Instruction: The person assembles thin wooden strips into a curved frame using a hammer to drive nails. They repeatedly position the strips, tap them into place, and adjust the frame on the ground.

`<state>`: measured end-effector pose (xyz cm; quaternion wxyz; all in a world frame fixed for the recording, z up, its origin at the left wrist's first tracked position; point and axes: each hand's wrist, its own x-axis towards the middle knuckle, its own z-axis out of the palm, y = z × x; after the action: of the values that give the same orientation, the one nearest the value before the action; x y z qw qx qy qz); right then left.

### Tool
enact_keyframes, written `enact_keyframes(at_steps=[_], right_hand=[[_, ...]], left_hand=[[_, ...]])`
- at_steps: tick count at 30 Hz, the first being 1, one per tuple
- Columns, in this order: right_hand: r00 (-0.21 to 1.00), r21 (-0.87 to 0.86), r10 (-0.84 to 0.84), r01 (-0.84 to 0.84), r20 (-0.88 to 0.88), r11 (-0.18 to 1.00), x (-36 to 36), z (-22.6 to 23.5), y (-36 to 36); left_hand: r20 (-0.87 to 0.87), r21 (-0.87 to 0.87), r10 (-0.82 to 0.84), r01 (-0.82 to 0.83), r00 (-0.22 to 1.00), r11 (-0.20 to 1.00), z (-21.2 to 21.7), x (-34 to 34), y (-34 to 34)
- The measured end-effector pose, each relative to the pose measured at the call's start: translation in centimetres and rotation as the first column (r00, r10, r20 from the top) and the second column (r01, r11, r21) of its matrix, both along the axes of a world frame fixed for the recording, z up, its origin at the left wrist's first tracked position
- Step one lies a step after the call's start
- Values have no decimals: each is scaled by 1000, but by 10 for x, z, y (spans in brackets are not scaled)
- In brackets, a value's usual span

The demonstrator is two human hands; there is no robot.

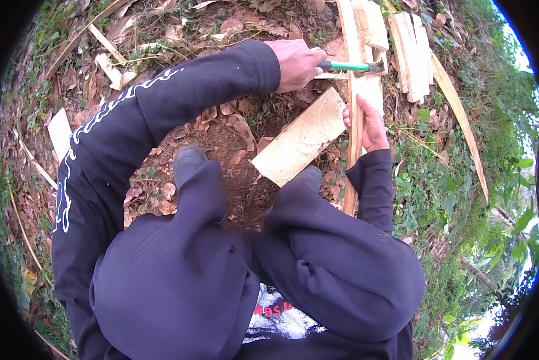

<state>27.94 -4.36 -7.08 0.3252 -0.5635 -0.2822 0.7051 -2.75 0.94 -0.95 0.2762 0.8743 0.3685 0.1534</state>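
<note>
My left hand (298, 65) is closed round the dark grip of a hammer (346, 66) with a green shaft. The hammer's dark metal head lies over pale boards, just right of a long thin wooden strip (355, 129). Lower down, my right hand (373, 127) grips that strip, with fingers on its left side and palm to the right. The strip runs from the top of the view down beside my right knee. A short, thick wooden block (301, 138) lies slanted between my feet and the strip, its lower end close to my right shoe.
Several pale boards (409, 54) lie at the upper right, beside a long curved strip (461, 120). Wood scraps (110, 69) are scattered at the upper left. Dry leaves cover the soil, and green plants (443, 186) grow along the right. My knees fill the lower middle.
</note>
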Motion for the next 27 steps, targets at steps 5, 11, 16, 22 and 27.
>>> enact_keyframes(at_steps=[5,11,16,22,27], right_hand=[[1000,-7,-19,19,2,1000,11,-4,2],[1000,2,12,-12,-12,1000,6,-13,-1],[999,-15,-36,35,-8,999,8,-15,2],[1000,-5,-2,2,-3,1000,4,-6,-1],[997,-13,-72,73,14,997,17,-5,-1]], left_hand=[[56,-70,17,-14,998,997,28,4,4],[-16,9,15,-15,1000,1000,-19,2,-2],[172,-9,57,-56,983,998,-6,3,-2],[21,-11,28,-28,999,1000,-13,1,2],[241,-73,35,-18,970,997,21,13,4]])
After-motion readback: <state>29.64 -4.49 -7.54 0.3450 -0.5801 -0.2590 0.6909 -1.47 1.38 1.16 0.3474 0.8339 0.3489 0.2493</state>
